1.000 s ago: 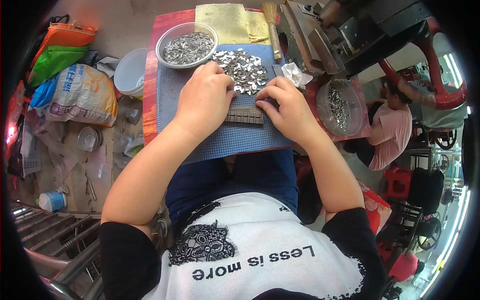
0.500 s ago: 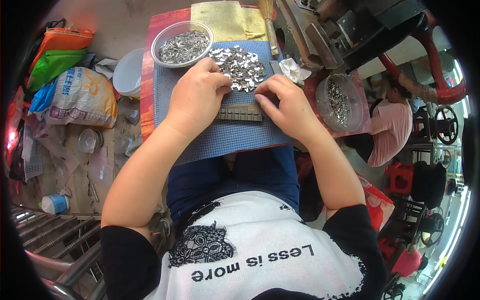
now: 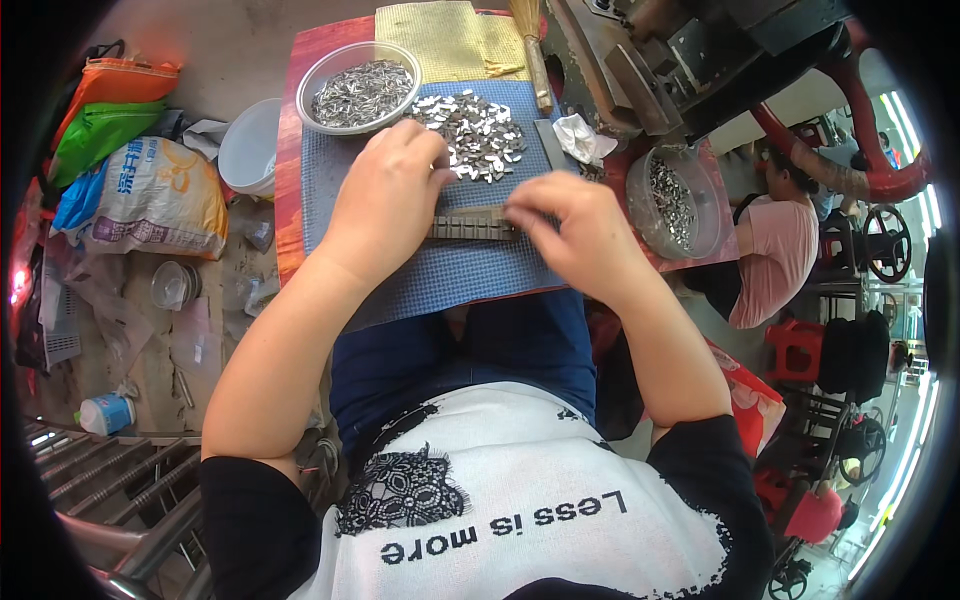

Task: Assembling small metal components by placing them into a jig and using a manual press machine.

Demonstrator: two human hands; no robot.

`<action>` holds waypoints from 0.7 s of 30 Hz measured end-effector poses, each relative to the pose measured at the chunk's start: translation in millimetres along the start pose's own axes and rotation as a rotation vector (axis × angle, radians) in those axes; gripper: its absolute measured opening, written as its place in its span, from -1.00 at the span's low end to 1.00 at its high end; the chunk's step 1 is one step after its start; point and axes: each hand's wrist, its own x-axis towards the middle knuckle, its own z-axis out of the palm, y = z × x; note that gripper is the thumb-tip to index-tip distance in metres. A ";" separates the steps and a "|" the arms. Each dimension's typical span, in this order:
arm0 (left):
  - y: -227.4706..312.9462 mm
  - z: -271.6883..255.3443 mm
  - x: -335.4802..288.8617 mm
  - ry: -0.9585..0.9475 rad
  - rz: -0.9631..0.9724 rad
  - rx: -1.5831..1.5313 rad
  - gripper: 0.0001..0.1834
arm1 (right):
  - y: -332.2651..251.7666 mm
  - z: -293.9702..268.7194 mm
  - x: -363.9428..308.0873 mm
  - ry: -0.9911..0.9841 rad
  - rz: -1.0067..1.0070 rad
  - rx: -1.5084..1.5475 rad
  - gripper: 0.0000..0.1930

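Note:
A slotted metal bar lies crosswise on a blue textured mat. Just beyond it spreads a loose pile of small flat metal pieces, some bright and some dark. My left hand is at the bar's left end and the pile's near edge, thumb and fingers pinched together; what is between them is hidden. Over the right end of the bar is my right hand, its fingertips together and slightly blurred. Whether it holds a small piece cannot be made out.
A white bowl of slim metal pieces stands far left, a clear tub of metal parts at right. Behind lie a yellow cloth, a brush and crumpled white tissue. Dark machinery borders the right; a person sits beyond.
My right hand has moved from the pile's right edge down toward me, onto the right end of the slotted bar. My left hand has shifted only slightly.

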 end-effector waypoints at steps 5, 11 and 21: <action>3.3 -22.9 -9.5 -0.017 -0.303 -0.349 -0.87 | 20.4 15.1 24.7 0.151 0.095 -0.077 -0.90; -3.4 -41.6 -24.8 -0.129 -0.410 -0.493 -0.87 | 27.5 15.9 23.6 0.123 0.057 -0.053 -0.91; -9.5 -49.1 -19.9 -0.412 -0.263 -0.355 -0.87 | 2.1 2.6 5.8 -0.138 -0.082 0.069 -0.88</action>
